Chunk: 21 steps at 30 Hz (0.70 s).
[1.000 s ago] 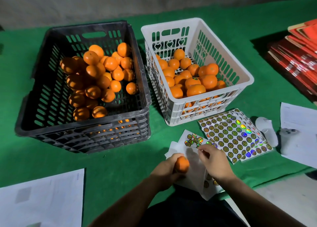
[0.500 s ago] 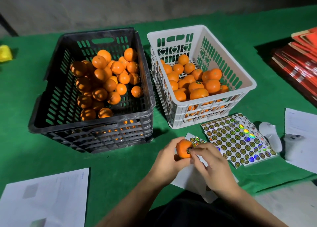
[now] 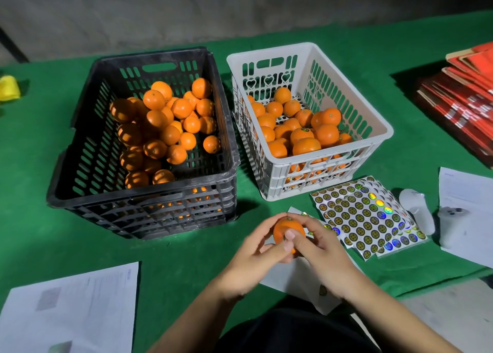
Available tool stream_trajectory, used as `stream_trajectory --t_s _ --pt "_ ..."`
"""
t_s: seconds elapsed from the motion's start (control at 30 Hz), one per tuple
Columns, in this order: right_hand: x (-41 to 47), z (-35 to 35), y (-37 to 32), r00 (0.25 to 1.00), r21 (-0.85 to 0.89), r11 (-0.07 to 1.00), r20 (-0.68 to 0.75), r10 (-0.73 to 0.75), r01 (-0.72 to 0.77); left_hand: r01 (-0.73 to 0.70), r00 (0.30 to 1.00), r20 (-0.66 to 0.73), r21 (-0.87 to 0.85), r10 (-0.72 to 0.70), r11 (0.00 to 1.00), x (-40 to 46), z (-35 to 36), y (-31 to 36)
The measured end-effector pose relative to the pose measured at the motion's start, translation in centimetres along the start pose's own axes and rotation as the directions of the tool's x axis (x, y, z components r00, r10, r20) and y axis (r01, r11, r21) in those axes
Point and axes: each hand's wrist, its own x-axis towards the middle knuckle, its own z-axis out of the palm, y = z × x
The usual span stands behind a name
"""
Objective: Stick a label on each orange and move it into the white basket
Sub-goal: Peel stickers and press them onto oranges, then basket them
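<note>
Both my hands hold one orange (image 3: 287, 228) just in front of the two crates. My left hand (image 3: 253, 256) cups it from the left and below. My right hand (image 3: 320, 248) wraps it from the right, thumb pressing on its front face. The white basket (image 3: 314, 176) stands behind, holding several oranges, one with a visible dark round label (image 3: 304, 130). The black crate (image 3: 149, 192) to its left holds several more oranges. Sheets of round holographic labels (image 3: 365, 216) lie right of my hands.
A white backing sheet (image 3: 301, 280) lies under my hands. White papers lie at the near left (image 3: 72, 310) and far right (image 3: 466, 211). Two white devices (image 3: 418, 211) sit beside the labels. A red stack of cartons (image 3: 464, 96) is at the far right, a yellow thing (image 3: 9, 88) at the far left.
My right hand left the sticker sheet and came onto the orange, and both hands now press on it. The view has tilted down slightly.
</note>
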Motion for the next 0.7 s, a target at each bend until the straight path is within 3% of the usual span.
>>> stream_trajectory --t_s 0.13,0.27,0.43,0.63,0.7 --pt "0.1 0.9 -0.6 1.000 0.142 0.990 -0.012 0.026 -0.024 0.008 0.988 -0.152 -0.013 -0.009 1.000 0.3 0.5 0.9" --pt "0.4 1.0 -1.5 0.971 0.422 0.876 0.071 0.227 -0.236 0.062 0.985 -0.152 -0.126 -0.081 0.990 0.4 0.1 1.4" --pt "0.3 1.2 -2.0 0.995 0.212 0.972 0.009 0.100 -0.099 0.063 0.985 -0.149 -0.161 -0.088 0.985 0.0 0.4 1.5" --pt "0.4 2.0 -2.1 0.994 0.226 0.971 -0.059 0.090 -0.074 0.043 0.975 -0.207 -0.198 -0.084 0.979 0.2 1.0 1.6" --pt "0.3 2.0 -2.0 0.999 0.175 0.984 -0.044 0.025 -0.017 0.028 0.970 -0.227 -0.234 -0.083 0.972 0.3 1.2 1.5"
